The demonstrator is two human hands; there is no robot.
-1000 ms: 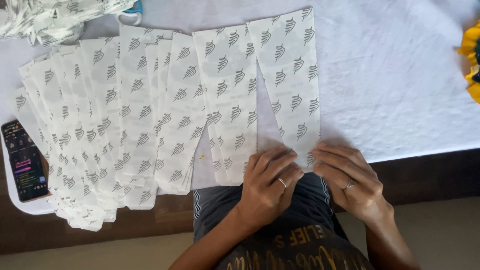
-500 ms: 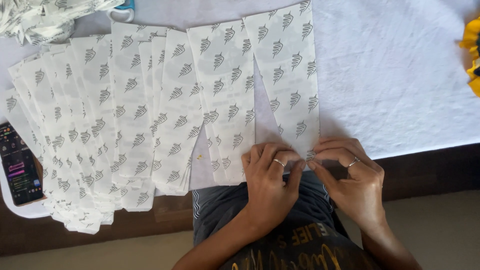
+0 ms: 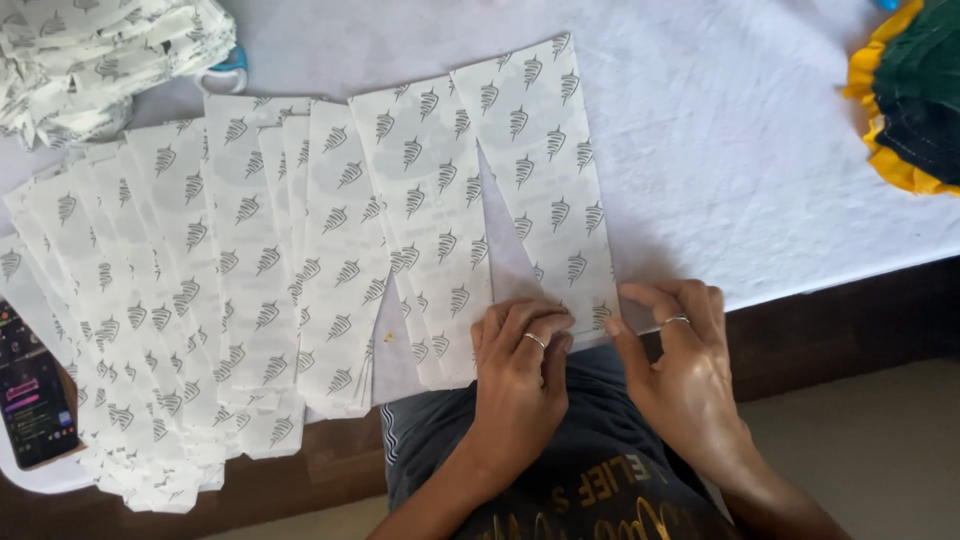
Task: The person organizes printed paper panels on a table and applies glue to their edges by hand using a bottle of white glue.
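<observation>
Both hands work at the near edge of the table, on the bottom end of the rightmost printed paper strip (image 3: 540, 170), a long white piece patterned with small grey leaf-like marks. The left hand (image 3: 520, 375) is curled, fingers bent down onto the strip's lower edge, pinching or pressing the paper there; a ring shows on one finger. The right hand (image 3: 675, 350) sits just beside it, thumb and fingertips closed on the strip's lower right corner, also ringed. Whether either hand has the paper lifted clear of the surface cannot be told. The strip runs away from the hands, up and slightly to the right, lying flat on the white table covering (image 3: 760, 180). Immediately to the left of the left hand lies a second strip (image 3: 430, 210) of the same kind, its upper part touching the held one and its lower part splaying apart from it. Further left of the hands, a broad fan of overlapping strips (image 3: 190, 290) covers the table, reaching over its near edge. At the far left, well apart from the hands, a phone (image 3: 30, 395) with a lit screen lies partly under the fan. Beyond the fan, far from the hands, sits a crumpled heap of the same printed paper (image 3: 100, 55). To the far right of the right hand, a yellow and dark green cloth (image 3: 910, 95) lies at the table's edge.
</observation>
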